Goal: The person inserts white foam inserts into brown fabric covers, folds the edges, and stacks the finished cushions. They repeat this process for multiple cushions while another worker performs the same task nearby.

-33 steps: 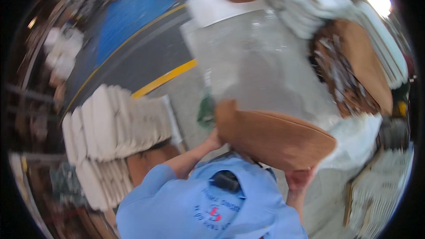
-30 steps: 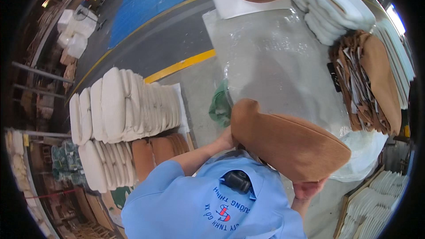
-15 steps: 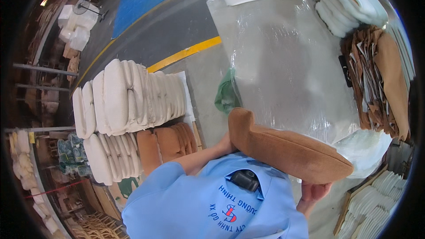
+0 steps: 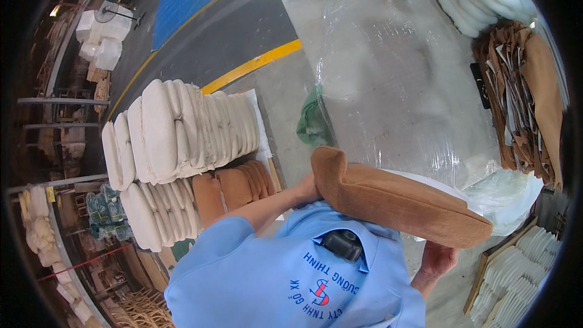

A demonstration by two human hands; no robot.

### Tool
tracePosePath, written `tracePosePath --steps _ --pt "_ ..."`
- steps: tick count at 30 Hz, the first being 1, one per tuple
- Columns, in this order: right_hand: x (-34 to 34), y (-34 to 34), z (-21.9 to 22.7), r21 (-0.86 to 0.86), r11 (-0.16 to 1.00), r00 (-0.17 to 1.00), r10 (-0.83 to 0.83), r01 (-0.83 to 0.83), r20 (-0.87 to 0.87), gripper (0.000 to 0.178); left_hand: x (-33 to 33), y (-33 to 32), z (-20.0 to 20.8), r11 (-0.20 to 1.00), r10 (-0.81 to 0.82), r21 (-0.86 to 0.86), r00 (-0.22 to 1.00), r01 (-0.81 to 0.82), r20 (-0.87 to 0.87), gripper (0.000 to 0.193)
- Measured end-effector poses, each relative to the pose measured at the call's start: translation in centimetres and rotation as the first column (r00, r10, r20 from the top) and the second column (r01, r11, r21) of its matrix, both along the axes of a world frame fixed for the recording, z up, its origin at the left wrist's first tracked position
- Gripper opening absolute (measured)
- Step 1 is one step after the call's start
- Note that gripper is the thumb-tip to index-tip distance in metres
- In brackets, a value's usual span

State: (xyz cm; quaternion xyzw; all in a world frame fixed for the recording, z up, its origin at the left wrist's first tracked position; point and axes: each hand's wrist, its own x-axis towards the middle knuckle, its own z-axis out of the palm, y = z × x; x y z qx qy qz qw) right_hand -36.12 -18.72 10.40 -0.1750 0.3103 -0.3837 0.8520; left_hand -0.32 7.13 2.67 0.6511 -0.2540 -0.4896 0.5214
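Note:
A brown fabric cushion (image 4: 401,203) with a raised lip at its left end is held up across my front, tilted down to the right. My left hand (image 4: 308,189) grips its left end, with most fingers hidden behind the fabric. Under the right end, my right hand (image 4: 438,259) is closed against the cushion's lower edge. A strip of white (image 4: 434,187) shows along the cushion's far side. Just beyond lies a work surface covered in clear plastic film (image 4: 401,91).
Stacked cream cushions (image 4: 188,130) and brown cushions (image 4: 234,188) stand at left. At right are a pile of brown fabric covers (image 4: 513,103), white padding (image 4: 464,3) and white pieces in a box (image 4: 516,273). A green bag (image 4: 312,118) hangs beside the plastic-covered surface.
The cushion's right end has shifted slightly right, together with my right hand. More of the white strip shows behind it. My left hand keeps its hold.

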Motion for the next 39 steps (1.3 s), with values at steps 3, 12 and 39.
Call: tracePosePath --steps 3,12,39 --pt "-0.2 0.0 0.2 -0.006 1.0 0.996 -0.005 0.005 -0.093 0.067 2.7 -0.5 1.1 0.992 -0.075 0.102 0.997 0.075 -0.005 0.048" --pt "-1.3 1.3 2.7 -0.125 0.992 0.928 -0.074 0.03 -0.365 0.066 9.8 -13.5 8.3 0.948 -0.318 0.197 0.691 0.252 0.649 0.029" --pt "-1.4 1.8 4.7 -0.227 0.972 0.849 -0.165 0.055 -0.501 0.053 -13.4 -30.7 18.6 0.33 -0.66 -0.065 0.279 0.942 0.698 0.026"
